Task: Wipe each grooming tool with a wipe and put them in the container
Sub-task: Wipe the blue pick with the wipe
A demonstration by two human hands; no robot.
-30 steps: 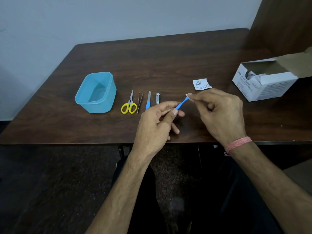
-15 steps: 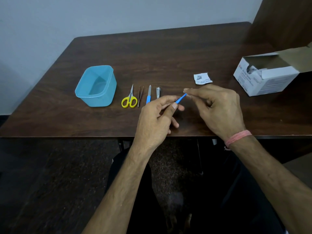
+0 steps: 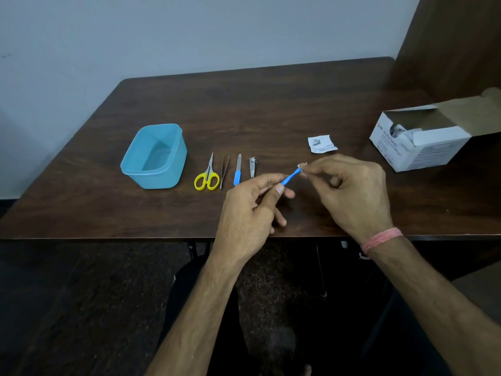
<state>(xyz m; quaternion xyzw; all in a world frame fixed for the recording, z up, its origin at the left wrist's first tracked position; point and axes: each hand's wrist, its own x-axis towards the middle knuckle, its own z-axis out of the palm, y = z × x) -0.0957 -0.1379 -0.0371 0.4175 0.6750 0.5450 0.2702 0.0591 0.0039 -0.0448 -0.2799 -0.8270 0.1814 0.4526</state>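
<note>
My left hand (image 3: 250, 210) pinches the near end of a thin blue grooming tool (image 3: 290, 177) above the table. My right hand (image 3: 349, 191) pinches a small white wipe (image 3: 301, 166) around the tool's far tip; most of the wipe is hidden by my fingers. On the table lie yellow-handled scissors (image 3: 207, 175), tweezers (image 3: 224, 170), a blue-handled nail file (image 3: 237, 169) and a nail clipper (image 3: 252, 167) in a row. To their left stands the light blue container (image 3: 154, 156), with nothing visible inside.
A torn white wipe packet (image 3: 322, 144) lies behind my right hand. An open white box of swabs (image 3: 423, 139) sits at the right of the dark wooden table (image 3: 244, 109). A brown panel stands at the far right.
Both hands stay on the blue tool. More of the blue shaft shows between my hands than half a second ago. The camera view shifted slightly.
</note>
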